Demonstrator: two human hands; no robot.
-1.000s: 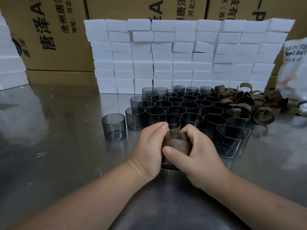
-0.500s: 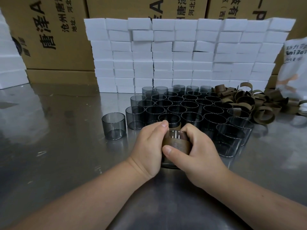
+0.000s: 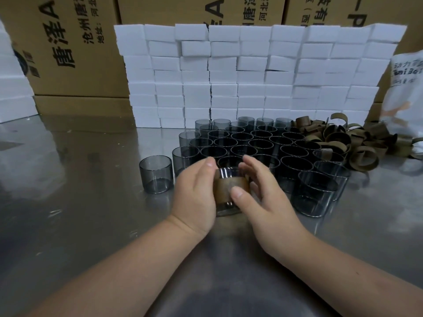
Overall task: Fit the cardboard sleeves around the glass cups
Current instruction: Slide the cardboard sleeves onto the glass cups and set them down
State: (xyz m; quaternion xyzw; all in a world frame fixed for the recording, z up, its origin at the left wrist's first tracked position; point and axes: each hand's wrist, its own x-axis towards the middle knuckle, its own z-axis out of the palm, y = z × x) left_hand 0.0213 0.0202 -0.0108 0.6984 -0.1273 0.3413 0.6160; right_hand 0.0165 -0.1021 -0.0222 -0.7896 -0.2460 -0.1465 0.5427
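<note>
A smoky glass cup [image 3: 225, 173] stands on the steel table in front of me with a brown cardboard sleeve [image 3: 223, 187] wrapped round its middle. My left hand [image 3: 195, 193] grips the cup and sleeve from the left side. My right hand [image 3: 263, 195] is on the right, its thumb pressing the sleeve's front and its fingers straightened, lifted a little off the cup. Behind them stands a dense block of several bare glass cups [image 3: 261, 145]. A heap of loose cardboard sleeves [image 3: 348, 140] lies at the back right.
One glass cup [image 3: 156, 173] stands alone to the left. A wall of white foam blocks [image 3: 251, 74] rises behind the cups, with cardboard boxes [image 3: 68, 49] behind it. A white bag [image 3: 405, 88] is at the far right. The steel table [image 3: 80, 202] reflects light.
My right hand's fingers have uncurled from the sleeved cup and spread, only the thumb still on the sleeve. The left hand keeps its hold.
</note>
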